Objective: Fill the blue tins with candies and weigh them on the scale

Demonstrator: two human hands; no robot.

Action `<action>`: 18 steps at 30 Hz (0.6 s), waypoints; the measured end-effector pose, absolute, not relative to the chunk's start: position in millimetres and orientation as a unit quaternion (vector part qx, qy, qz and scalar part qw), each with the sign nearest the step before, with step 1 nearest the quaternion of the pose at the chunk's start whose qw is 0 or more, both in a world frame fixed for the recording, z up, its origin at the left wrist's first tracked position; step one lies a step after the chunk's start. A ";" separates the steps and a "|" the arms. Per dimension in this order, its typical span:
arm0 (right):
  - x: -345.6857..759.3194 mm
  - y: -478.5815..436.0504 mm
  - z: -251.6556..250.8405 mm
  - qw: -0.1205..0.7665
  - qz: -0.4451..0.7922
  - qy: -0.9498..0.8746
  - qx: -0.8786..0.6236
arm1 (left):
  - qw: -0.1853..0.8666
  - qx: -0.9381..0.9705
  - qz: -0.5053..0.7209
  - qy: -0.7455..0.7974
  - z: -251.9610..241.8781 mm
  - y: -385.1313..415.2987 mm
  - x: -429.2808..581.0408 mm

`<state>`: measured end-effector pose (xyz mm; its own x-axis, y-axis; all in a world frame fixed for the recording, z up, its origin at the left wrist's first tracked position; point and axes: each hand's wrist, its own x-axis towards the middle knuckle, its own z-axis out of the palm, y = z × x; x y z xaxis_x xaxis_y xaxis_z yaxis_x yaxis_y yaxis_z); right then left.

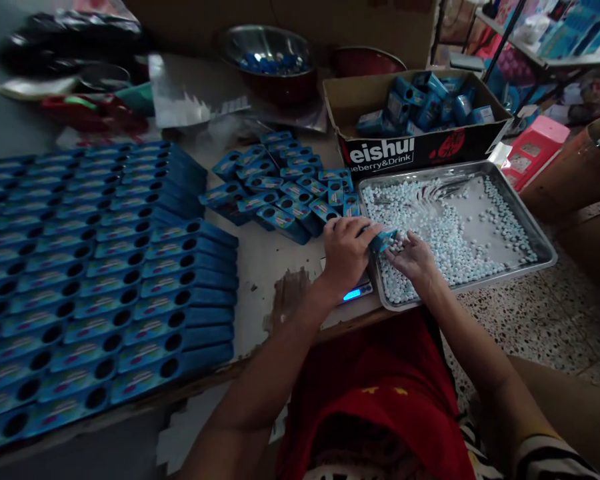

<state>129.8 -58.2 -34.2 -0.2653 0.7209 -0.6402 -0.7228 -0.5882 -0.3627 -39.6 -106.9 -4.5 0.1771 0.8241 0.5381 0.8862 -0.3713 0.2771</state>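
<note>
Worn light-topped table [260,267], surface patchy, brown where the coating is gone; speckled stone-chip floor [535,320] at right. Steel tray [480,283], rectangular, rounded corners, shiny rim, holds small round pale blue and white pellets [440,227], matte-looking, heaped thicker on the near and left side, thin toward the right. Left hand [347,250] is closed around a small blue box [384,239], tilted over the tray's left edge. Right hand [414,260] is palm up, loosely cupped, fingers apart, right at the box's end with pellets by the fingers; can't tell whether it touches the box. Scale [355,293] with a lit blue display sits under the left wrist, mostly covered, digits unreadable. Box stacks [180,267] at left: glossy printed card, dark round hole in each face, tight rows, cut off by the frame edge. Looser box cluster [280,180] beyond the left hand, mixed angles. Cardboard carton [380,153] behind the tray holds more blue boxes; lettering partly legible, "eishui". Steel bowl [285,83] has blue pieces inside, too blurred to identify. Crumpled black plastic [70,40], top left, also smeared.
</note>
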 end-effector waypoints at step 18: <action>145.7 -63.8 -14.0 0.400 0.816 -0.064 -0.413 | -0.213 -0.488 -0.540 -0.652 -23.2 -153.2 -61.1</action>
